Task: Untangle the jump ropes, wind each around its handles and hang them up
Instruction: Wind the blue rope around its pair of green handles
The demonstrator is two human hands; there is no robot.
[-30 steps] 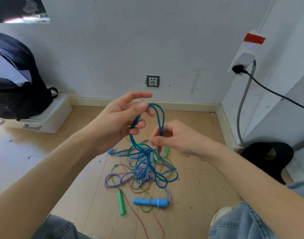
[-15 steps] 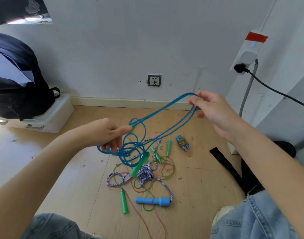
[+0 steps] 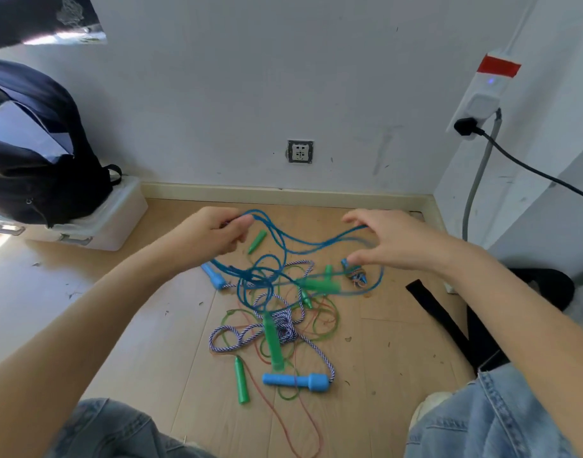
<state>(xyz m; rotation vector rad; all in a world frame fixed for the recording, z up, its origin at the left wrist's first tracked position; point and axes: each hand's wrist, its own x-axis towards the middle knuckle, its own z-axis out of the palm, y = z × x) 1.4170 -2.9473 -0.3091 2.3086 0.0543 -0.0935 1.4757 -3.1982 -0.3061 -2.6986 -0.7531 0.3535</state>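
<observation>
My left hand (image 3: 214, 234) pinches a loop of the blue plastic rope (image 3: 283, 239) above the tangle on the floor. My right hand (image 3: 395, 241) hovers to the right with fingers spread, and blue strands run up to its fingertips and sag below it. A blurred green handle (image 3: 319, 285) swings on the blue rope, while another (image 3: 273, 340) lies in the pile. A blue-and-white braided rope (image 3: 283, 325) with blue handles (image 3: 296, 381) is knotted there with thin green and red cords. Small green handles (image 3: 242, 380) lie about.
A dark backpack (image 3: 35, 153) sits on a white box (image 3: 111, 223) at the left wall. A wall socket (image 3: 300, 151) is straight ahead, and a power strip (image 3: 478, 100) with cable hangs on the right. A black strap (image 3: 448, 322) lies by my right knee.
My right hand has come down from its raised pull and spread its fingers. My left hand moved up and forward. The blue rope has slackened and a green handle swings.
</observation>
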